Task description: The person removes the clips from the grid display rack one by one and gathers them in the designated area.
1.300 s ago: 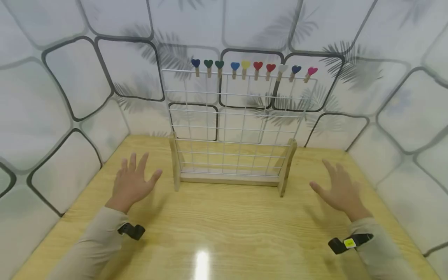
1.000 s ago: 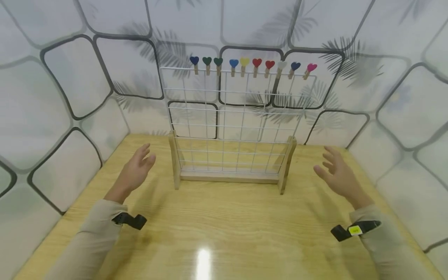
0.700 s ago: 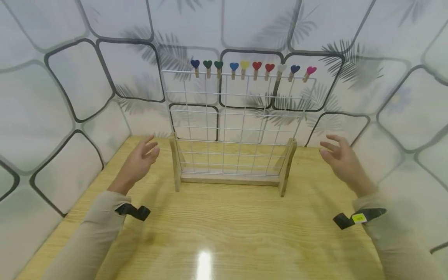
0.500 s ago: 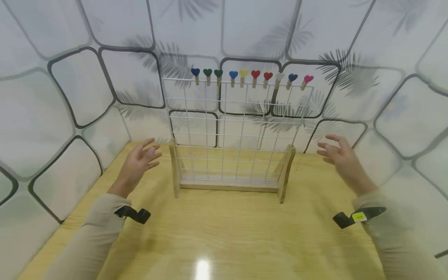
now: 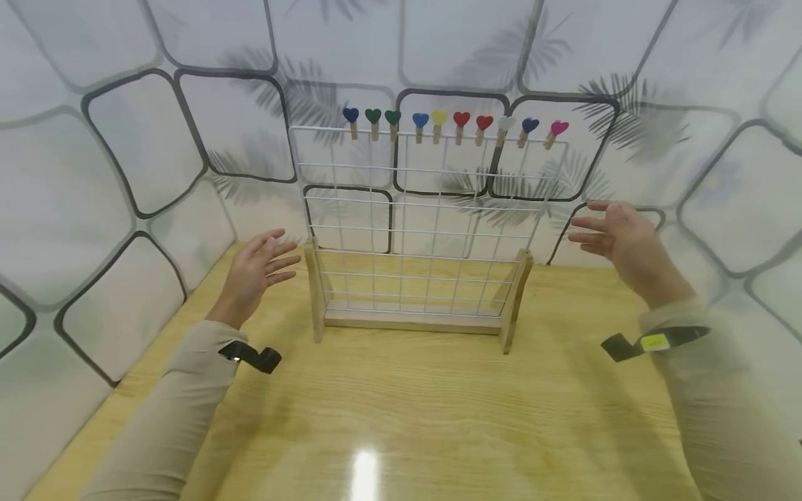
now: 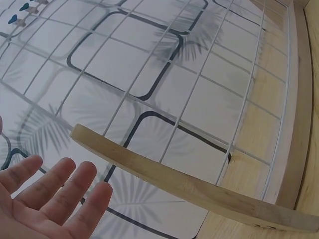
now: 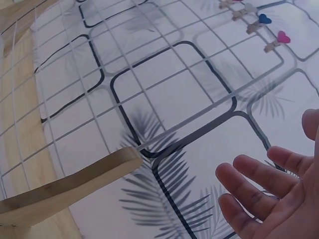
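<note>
A white wire grid rack stands upright between two wooden side posts on the table. Along its top wire sits a row of small wooden clothespins with coloured hearts, from a dark blue heart clothespin at the left to a pink heart clothespin at the right. My left hand is raised beside the left post, fingers spread and holding nothing. On the other side my right hand, also bare, hovers beyond the right post with its fingers extended toward the rack.
The rack rests on a pale wood table with a bright light reflection near the front. Patterned wall sheets enclose the table at the back and both sides. A black camera strap is round each wrist.
Both hands have risen and moved forward, the right one higher. Their palms have turned inward toward the rack, while the clothespins and rack stay as they were.
</note>
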`<state>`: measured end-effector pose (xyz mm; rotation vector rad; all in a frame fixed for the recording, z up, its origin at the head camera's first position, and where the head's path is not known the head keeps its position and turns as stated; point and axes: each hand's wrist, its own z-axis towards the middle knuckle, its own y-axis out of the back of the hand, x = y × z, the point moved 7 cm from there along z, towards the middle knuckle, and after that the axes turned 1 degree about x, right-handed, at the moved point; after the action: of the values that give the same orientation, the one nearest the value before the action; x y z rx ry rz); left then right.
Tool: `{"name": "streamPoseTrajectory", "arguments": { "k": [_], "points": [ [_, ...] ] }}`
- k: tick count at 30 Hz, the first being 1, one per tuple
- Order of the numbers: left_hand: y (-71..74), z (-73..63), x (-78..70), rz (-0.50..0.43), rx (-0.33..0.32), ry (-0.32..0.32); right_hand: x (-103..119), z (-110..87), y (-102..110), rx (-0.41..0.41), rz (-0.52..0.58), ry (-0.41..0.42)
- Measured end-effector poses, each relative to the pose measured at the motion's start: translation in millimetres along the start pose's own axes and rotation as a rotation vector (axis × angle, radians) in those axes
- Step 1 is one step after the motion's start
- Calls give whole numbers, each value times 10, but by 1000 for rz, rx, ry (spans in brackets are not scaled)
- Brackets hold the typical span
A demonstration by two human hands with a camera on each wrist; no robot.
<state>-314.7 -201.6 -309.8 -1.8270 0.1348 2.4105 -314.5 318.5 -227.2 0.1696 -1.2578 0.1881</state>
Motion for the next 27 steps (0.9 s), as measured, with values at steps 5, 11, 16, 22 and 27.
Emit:
{"name": "streamPoseTrajectory", "arguments": {
  "k": [5, 11, 16, 22, 27],
  "points": [
    [-30, 50, 19, -19, -4, 5, 121, 79, 71, -26, 171, -45],
    [-39, 128, -7, 2, -11, 6, 321, 188, 75, -78, 190, -54],
    [-25, 158, -27, 11, -15, 27, 500, 284, -25, -62, 267, -25],
    [-37, 167, -53, 27, -9, 47, 639, 344, -132, -36, 275, 2],
    [-78, 185, -74, 46, 24, 66, 695, 338, -189, -11, 276, 24]
  ]
}}
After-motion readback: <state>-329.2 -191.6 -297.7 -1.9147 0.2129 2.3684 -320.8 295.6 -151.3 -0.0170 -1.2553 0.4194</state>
